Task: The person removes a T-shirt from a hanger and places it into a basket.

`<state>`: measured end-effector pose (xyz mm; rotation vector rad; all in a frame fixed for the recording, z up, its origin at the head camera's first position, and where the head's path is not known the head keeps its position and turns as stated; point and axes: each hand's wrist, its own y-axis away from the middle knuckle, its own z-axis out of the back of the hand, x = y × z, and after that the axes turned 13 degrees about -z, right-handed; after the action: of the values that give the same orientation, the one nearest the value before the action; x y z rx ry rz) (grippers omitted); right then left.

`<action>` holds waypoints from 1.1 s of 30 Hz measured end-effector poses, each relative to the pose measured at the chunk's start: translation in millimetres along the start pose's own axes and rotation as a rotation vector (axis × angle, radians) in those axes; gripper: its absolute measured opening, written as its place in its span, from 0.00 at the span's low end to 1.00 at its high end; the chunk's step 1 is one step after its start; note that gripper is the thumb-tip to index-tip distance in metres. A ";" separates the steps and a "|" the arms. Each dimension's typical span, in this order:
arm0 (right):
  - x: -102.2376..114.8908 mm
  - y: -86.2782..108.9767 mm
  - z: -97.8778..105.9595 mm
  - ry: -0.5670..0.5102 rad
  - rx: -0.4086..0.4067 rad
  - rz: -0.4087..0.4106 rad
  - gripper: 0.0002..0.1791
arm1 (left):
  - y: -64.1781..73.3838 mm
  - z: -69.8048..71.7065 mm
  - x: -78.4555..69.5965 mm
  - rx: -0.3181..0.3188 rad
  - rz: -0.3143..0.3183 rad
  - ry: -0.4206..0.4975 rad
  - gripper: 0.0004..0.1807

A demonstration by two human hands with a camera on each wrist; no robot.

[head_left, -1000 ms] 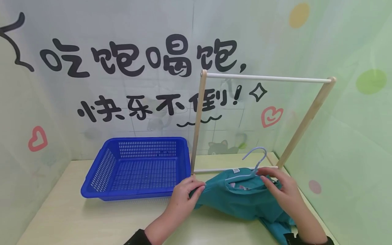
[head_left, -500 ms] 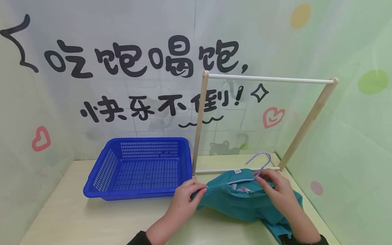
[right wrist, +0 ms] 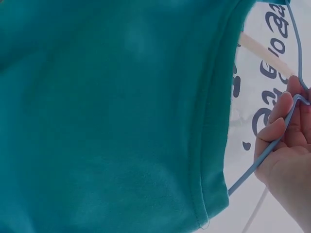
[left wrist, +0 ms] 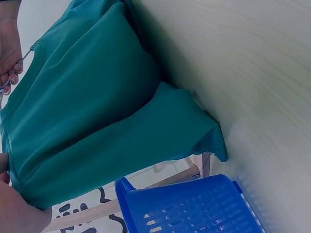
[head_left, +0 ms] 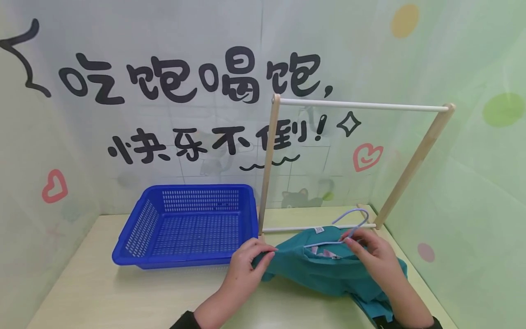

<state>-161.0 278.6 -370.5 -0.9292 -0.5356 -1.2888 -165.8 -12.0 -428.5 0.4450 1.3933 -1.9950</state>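
A teal shirt (head_left: 324, 274) hangs in folds on a light-blue clothes hanger (head_left: 356, 211), with its neckline facing me and a white label at the collar. My left hand (head_left: 247, 265) pinches the shirt at its left shoulder between thumb and fingers. Around the base of the hook, my right hand (head_left: 376, 253) grips the hanger. In the right wrist view, the hanger's arms run from the right hand (right wrist: 286, 136) into the neck opening of the shirt (right wrist: 121, 116). From the left wrist view, one sleeve of the shirt (left wrist: 121, 150) droops toward the table.
A blue plastic basket (head_left: 246, 201) stands at the left of the table (head_left: 172, 297), close to the left hand. Behind the shirt rises a wooden rack (head_left: 268, 164) with a white top rail (head_left: 361, 105). Printed curtains enclose the back and sides.
My right hand has shifted its hold on the hanger, and the hook has tipped lower and to the right. The left hand keeps its pinch on the shirt's shoulder almost in place.
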 end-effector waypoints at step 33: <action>-6.4 -0.8 26.5 -0.068 -0.024 0.011 0.06 | 3.1 10.5 7.8 -0.075 0.067 0.017 0.06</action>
<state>-159.2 304.0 -360.8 -0.9979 -0.5682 -1.2595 -168.4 -24.9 -431.5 0.4694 1.4402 -1.8830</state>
